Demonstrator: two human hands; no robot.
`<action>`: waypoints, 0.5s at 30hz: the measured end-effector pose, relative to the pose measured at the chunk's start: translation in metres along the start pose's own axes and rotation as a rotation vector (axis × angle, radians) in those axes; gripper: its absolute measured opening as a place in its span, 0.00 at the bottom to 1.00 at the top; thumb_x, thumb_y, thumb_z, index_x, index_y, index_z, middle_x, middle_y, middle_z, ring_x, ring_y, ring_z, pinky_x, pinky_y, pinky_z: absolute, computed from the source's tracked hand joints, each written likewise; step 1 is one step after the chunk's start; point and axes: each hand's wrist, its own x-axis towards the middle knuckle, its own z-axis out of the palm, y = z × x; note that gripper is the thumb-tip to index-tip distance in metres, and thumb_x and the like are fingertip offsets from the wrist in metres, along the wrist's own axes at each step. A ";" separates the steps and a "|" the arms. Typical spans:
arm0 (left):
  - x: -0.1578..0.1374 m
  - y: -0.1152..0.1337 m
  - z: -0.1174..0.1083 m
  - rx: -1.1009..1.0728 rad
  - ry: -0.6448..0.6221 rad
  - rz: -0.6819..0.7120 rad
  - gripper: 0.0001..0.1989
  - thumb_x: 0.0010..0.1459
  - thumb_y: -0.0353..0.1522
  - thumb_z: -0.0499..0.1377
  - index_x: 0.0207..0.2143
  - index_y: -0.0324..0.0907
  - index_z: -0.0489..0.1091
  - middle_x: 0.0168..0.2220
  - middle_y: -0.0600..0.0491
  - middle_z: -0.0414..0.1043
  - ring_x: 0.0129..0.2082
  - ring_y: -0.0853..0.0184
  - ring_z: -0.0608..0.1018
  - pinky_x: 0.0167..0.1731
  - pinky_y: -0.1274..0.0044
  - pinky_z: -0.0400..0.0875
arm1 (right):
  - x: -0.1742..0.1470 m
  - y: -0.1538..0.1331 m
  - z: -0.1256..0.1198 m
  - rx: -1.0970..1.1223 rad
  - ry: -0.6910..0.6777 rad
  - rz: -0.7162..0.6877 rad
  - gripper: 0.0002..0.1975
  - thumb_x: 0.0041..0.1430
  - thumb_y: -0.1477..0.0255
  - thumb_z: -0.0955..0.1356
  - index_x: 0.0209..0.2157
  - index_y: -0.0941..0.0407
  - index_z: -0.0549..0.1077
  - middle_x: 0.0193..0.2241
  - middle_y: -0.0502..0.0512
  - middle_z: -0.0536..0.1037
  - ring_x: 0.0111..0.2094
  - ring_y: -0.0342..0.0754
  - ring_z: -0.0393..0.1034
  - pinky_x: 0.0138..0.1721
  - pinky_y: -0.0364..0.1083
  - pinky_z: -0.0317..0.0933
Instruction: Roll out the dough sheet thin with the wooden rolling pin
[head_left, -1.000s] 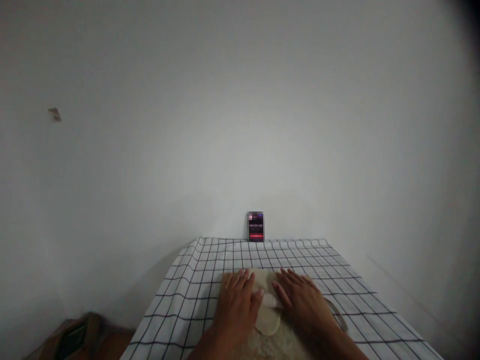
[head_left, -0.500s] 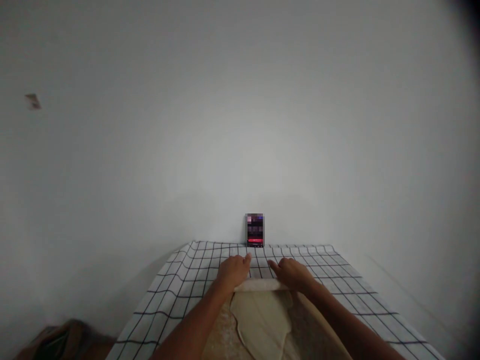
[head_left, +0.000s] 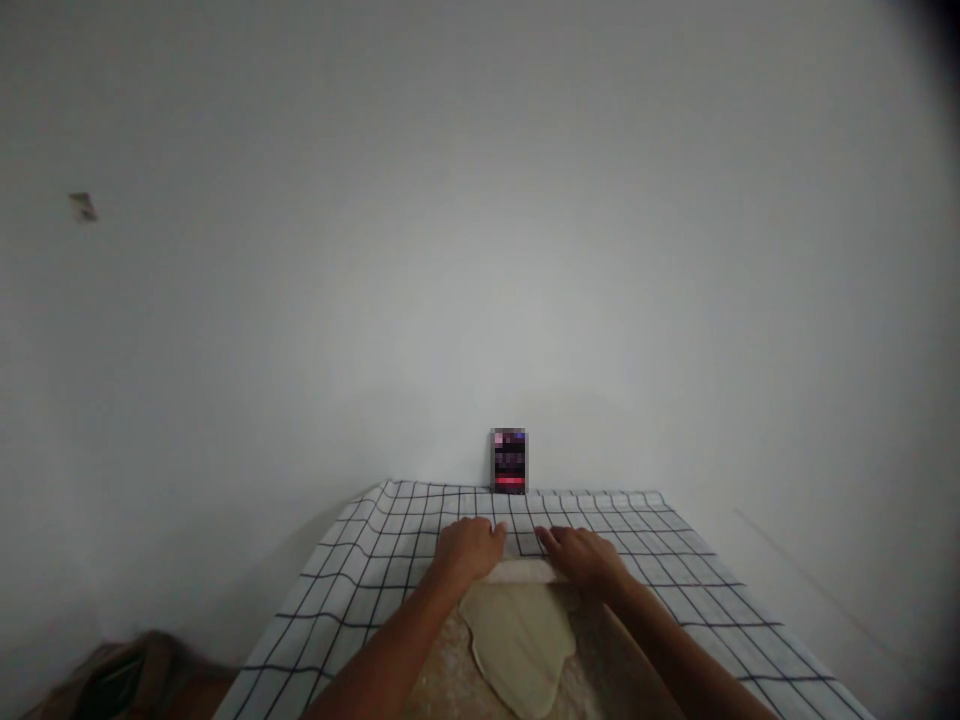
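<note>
A pale rolling pin (head_left: 523,571) lies crosswise over the far end of a flat sheet of dough (head_left: 517,640). My left hand (head_left: 470,548) is closed on the pin's left end, its thumb pointing inward. On the right end rests my right hand (head_left: 583,556), fingers curled over it and thumb toward the middle. Both hands hide the pin's ends. The dough is thin, with an uneven outline, and it lies on a floured wooden board (head_left: 442,665) whose near part runs out of view.
A tablecloth (head_left: 345,600), white with dark grid lines, covers the table. At its far edge a device with a blurred screen (head_left: 510,462) leans against the pale wall (head_left: 480,250). A brown object (head_left: 142,670) sits low at the left, beside the table.
Both hands stay on the rolling pin at the dough's far end. The right thumb and fingers have shifted slightly, and the dough's visible shape has changed a little. The view has turned slightly left.
</note>
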 end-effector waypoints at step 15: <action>-0.029 -0.018 -0.009 -0.462 -0.099 0.083 0.18 0.53 0.39 0.64 0.43 0.38 0.80 0.39 0.51 0.81 0.40 0.59 0.80 0.33 0.76 0.68 | -0.081 0.007 0.009 0.096 0.194 -0.240 0.18 0.69 0.64 0.64 0.57 0.48 0.74 0.62 0.58 0.72 0.59 0.55 0.69 0.59 0.55 0.63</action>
